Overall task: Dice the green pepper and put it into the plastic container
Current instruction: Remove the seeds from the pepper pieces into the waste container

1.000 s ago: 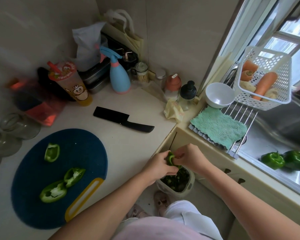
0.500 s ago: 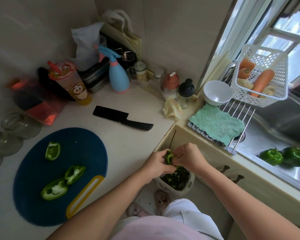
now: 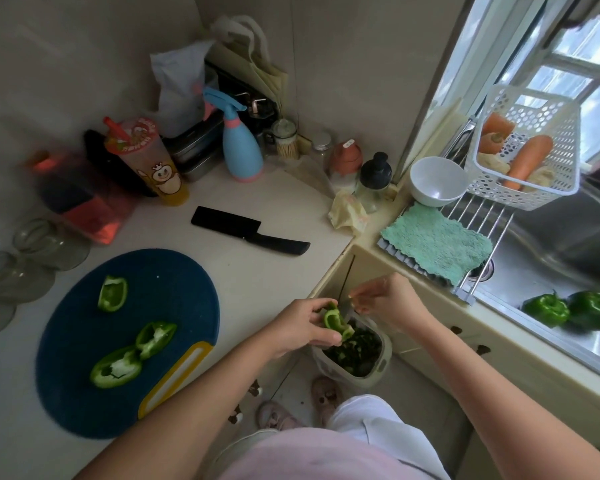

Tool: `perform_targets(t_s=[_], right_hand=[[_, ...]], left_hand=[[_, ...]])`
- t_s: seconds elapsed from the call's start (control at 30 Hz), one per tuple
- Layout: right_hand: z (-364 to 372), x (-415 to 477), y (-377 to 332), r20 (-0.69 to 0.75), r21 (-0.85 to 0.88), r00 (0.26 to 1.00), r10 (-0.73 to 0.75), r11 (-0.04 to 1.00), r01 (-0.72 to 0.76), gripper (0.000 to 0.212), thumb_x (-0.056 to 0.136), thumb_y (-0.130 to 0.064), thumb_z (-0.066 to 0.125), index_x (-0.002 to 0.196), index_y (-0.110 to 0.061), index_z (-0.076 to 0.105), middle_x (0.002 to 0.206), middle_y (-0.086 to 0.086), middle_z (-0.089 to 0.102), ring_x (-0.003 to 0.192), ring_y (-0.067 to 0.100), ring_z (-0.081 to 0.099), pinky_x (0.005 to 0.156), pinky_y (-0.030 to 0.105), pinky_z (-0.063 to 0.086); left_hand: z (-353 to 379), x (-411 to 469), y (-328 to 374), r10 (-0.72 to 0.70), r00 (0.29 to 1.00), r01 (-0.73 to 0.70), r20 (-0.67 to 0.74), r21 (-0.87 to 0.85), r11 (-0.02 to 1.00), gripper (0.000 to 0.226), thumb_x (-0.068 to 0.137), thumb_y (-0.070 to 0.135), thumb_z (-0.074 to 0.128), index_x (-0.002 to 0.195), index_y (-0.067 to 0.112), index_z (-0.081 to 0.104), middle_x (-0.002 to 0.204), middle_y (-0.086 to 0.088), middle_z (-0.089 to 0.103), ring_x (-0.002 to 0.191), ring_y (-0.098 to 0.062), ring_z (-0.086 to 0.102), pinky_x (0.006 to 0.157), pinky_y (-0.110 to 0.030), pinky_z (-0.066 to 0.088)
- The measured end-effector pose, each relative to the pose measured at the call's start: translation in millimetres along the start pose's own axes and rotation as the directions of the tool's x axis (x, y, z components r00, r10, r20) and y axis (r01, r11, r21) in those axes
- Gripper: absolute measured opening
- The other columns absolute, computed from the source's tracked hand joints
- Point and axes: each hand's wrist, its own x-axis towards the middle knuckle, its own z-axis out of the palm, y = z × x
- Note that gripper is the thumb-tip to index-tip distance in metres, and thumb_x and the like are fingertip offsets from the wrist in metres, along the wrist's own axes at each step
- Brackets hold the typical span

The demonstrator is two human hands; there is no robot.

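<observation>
Left hand (image 3: 300,329) pinches a curved, glossy green pepper piece (image 3: 336,320) over the container (image 3: 355,356) of dark scraps; right hand (image 3: 383,297), at its 2 o'clock, has loosely curled fingers holding nothing visible. Three pepper segments (image 3: 116,367) lie on the round blue cutting board (image 3: 84,344).

Left hand (image 3: 300,329) grips a green pepper piece (image 3: 336,322) directly above a bin (image 3: 355,355) of dark scraps. Right hand (image 3: 383,296), fingers pinched, hovers just beside the grip. Three pepper pieces (image 3: 155,337) lie well apart on the blue cutting board (image 3: 174,292).
</observation>
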Motion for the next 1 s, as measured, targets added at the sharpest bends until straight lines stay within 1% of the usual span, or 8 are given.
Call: perform_targets(t_s=[0.2,0.37,0.5,0.6,0.73,0.83,0.9,1.0], right_hand=[[9.4,5.5,35.5,0.118,-0.483,0.988,-0.099,0.863,0.144,0.017,0.089,-0.022,0.058,0.085,-0.023,0.075,0.079,-0.001,0.072,0.072,0.017,0.065,0.066,0.034,0.052],[18.7,7.0,51.9,-0.053,-0.441,0.977,-0.205,0.883,0.162,0.015,0.075,-0.005,0.07,0.074,-0.02,0.074,0.078,-0.002,0.064,0.074,0.016,0.06,0.062,0.025,0.043],[25.2,14.4,64.5,-0.041,-0.452,0.994,-0.105,0.889,0.075,0.043,0.073,0.012,0.048,0.087,-0.019,0.075,0.092,-0.004,0.073,0.087,0.017,0.066,0.074,0.023,0.048],[26.4,19.9,70.3,-0.024,-0.457,0.998,-0.066,0.888,0.048,0.042,0.081,0.006,0.044,0.094,-0.02,0.074,0.097,-0.004,0.073,0.091,0.017,0.067,0.078,0.024,0.049],[28.0,25.3,78.4,-0.022,-0.464,0.998,-0.056,0.885,0.04,0.054,0.075,0.014,0.044,0.11,-0.017,0.07,0.109,0.001,0.07,0.101,0.022,0.065,0.082,0.026,0.049],[25.8,26.7,80.4,-0.075,-0.498,0.994,-0.085,0.866,0.036,0.029,0.075,0.009,0.052,0.083,-0.012,0.07,0.085,0.004,0.068,0.077,0.026,0.061,0.065,0.032,0.048],[25.1,27.4,80.7,-0.104,-0.504,0.99,-0.099,0.863,0.033,0.025,0.068,0.011,0.054,0.065,-0.013,0.059,0.069,0.0,0.058,0.064,0.022,0.052,0.056,0.031,0.042],[24.2,29.5,79.6,-0.08,-0.482,0.995,-0.054,0.876,0.009,0.025,0.07,0.01,0.049,0.064,-0.013,0.057,0.066,-0.002,0.057,0.062,0.021,0.052,0.056,0.032,0.043]], left_hand=[[-0.2,-4.6,-0.2,0.108,0.988,-0.099,-0.109,0.091,0.991,0.067,0.07,-0.004,0.075,0.122,0.031,0.049,0.118,0.001,0.061,0.107,-0.008,0.061,0.091,-0.027,0.051],[5.0,-6.4,3.8,0.147,0.985,-0.151,-0.09,-0.032,0.988,0.066,0.07,-0.015,0.068,0.118,0.026,0.049,0.113,-0.005,0.063,0.102,-0.015,0.062,0.081,-0.024,0.051],[2.2,-8.1,7.1,0.15,0.985,-0.154,-0.082,-0.049,0.987,0.063,0.072,-0.017,0.065,0.117,0.025,0.049,0.108,-0.006,0.062,0.097,-0.014,0.062,0.08,-0.024,0.052],[-0.1,-7.6,8.9,0.162,0.982,-0.166,-0.1,-0.028,0.986,0.062,0.072,-0.019,0.063,0.114,0.025,0.05,0.107,-0.006,0.061,0.095,-0.013,0.062,0.078,-0.024,0.052],[-1.0,-6.2,9.6,0.199,0.968,-0.188,-0.152,0.085,0.979,0.061,0.073,-0.016,0.063,0.111,0.03,0.05,0.112,-0.006,0.061,0.099,-0.015,0.063,0.078,-0.022,0.051],[-0.9,-6.2,11.0,0.234,0.953,-0.198,-0.193,0.189,0.962,0.061,0.075,-0.012,0.063,0.113,0.033,0.048,0.113,0.001,0.06,0.1,-0.012,0.064,0.079,-0.018,0.05],[-1.4,-5.8,11.3,0.247,0.947,-0.198,-0.207,0.233,0.952,0.061,0.076,-0.01,0.064,0.113,0.035,0.047,0.114,0.004,0.059,0.1,-0.01,0.064,0.08,-0.016,0.049],[-3.3,-3.5,9.8,0.242,0.944,-0.182,-0.223,0.261,0.948,0.061,0.075,-0.007,0.066,0.112,0.038,0.047,0.115,0.004,0.059,0.099,-0.01,0.064,0.082,-0.017,0.05]])
